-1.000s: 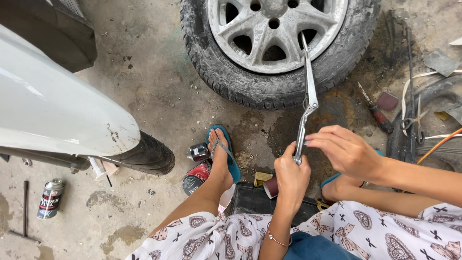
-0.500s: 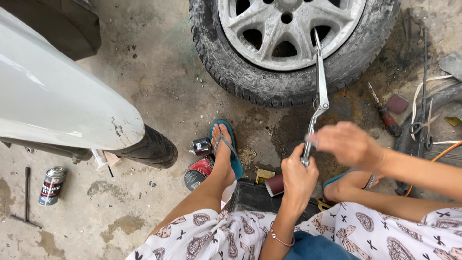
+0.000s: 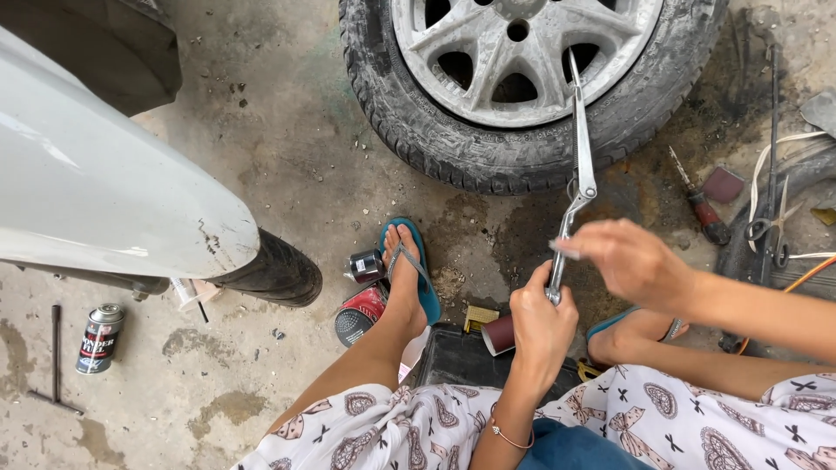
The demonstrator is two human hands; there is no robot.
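A long hinged metal wrench (image 3: 581, 148) reaches from my lap up to the silver alloy wheel (image 3: 522, 52), which lies flat in its dirty tyre (image 3: 453, 144). My left hand (image 3: 542, 324) is closed around the wrench's lower handle. Coming in from the right, my right hand (image 3: 629, 261) has its fingers stretched out, and the fingertips touch the shaft just below the hinge. It is blurred. My feet in blue flip-flops (image 3: 409, 270) rest on the concrete to either side.
A white car body panel (image 3: 104, 191) and a dark tyre (image 3: 274, 270) fill the left. A spray can (image 3: 98, 338) and a T-bar tool (image 3: 55, 357) lie at the lower left. Small cans (image 3: 361, 296) sit by my foot. A screwdriver (image 3: 699, 204), scissors (image 3: 771, 226) and cables lie right.
My right hand has moved left and down from above the handle until it meets the wrench shaft. The left hand keeps its grip. The wheel sits higher in view.
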